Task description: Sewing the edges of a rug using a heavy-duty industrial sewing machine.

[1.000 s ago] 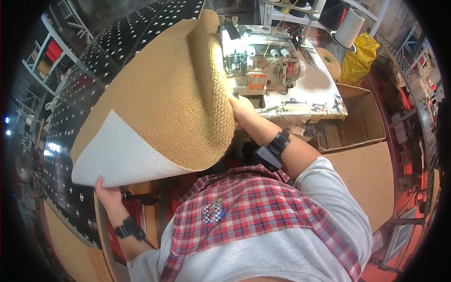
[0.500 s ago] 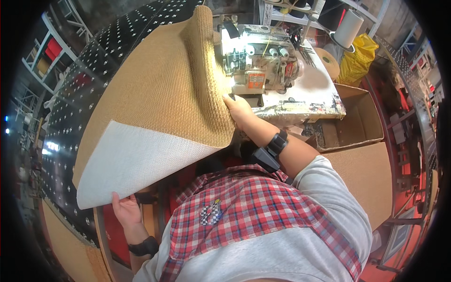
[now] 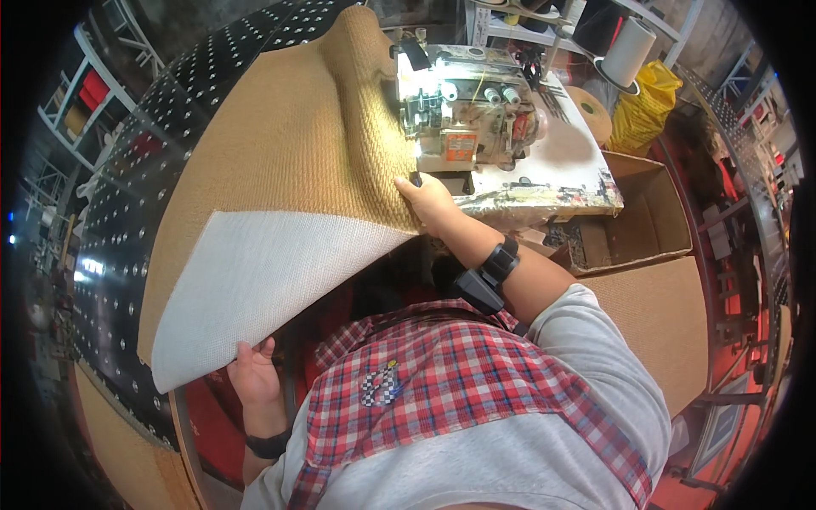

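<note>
A large tan woven mat (image 3: 263,136) drapes over the table, its near corner folded over to show a white backing (image 3: 255,263). Along its right side the mat curls up into a roll against a sewing machine (image 3: 472,110) with a lit lamp. My right hand (image 3: 432,204) is closed on the mat's edge just below the machine's front, thumb on top. At the near lower fold, my left hand (image 3: 255,378) is palm up with thumb and fingers apart. Its fingertips touch or nearly touch the folded edge, without a visible grip.
The black table (image 3: 127,221) dotted with shiny studs lies under and left of the mat. Right of the machine stand a thread cone (image 3: 629,51), a yellow bag (image 3: 646,106) and an open cardboard box (image 3: 650,212). More tan matting (image 3: 654,323) lies at my right.
The mat's folded corner has shifted slightly right and toward me. My left hand has moved right along the fold, its fingers loosened. The right hand stays nearly in place while the roll leans left.
</note>
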A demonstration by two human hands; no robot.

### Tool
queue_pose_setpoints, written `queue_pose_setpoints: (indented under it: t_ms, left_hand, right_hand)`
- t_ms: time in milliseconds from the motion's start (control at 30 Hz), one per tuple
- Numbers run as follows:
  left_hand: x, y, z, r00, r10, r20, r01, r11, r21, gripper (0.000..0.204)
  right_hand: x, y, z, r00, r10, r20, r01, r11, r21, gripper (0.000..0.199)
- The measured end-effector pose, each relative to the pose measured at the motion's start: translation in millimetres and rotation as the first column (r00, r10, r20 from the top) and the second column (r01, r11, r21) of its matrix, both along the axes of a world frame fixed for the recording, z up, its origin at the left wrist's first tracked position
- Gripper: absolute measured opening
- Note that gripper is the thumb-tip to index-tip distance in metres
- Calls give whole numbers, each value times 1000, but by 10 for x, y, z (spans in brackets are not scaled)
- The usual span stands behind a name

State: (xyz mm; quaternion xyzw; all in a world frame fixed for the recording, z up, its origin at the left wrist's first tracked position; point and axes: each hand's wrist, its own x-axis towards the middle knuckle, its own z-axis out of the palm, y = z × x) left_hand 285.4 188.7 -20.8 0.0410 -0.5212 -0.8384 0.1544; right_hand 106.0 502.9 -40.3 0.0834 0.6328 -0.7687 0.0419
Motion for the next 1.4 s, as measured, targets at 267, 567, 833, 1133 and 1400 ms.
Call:
queue_pose_setpoints:
  t_ms: [267, 567, 833, 1133, 1400]
  left_hand:
    - [-175, 125, -60, 995, -103, 8, 103, 992, -72, 45]
    - [-208, -23, -86, 937, -341, -78, 345, 937, 53, 65]
    - [-199, -255, 106, 990, 135, 30, -137, 945, 298, 73]
    - [-731, -319, 13, 997, 72, 24, -75, 973, 217, 71]
    - [-818, -360, 456, 976, 200, 87, -214, 953, 215, 61]
  right_hand:
    - [158, 59, 88, 991, 94, 99, -119, 952, 283, 24]
    - [366, 103, 32, 949, 230, 215, -273, 941, 199, 24]
    - [390, 160, 22, 956, 172, 238, -220, 956, 193, 23]
    - [514, 62, -139, 950, 298, 93, -294, 954, -56, 17]
    - [568, 43, -172, 965, 222, 143, -225, 974, 6, 20]
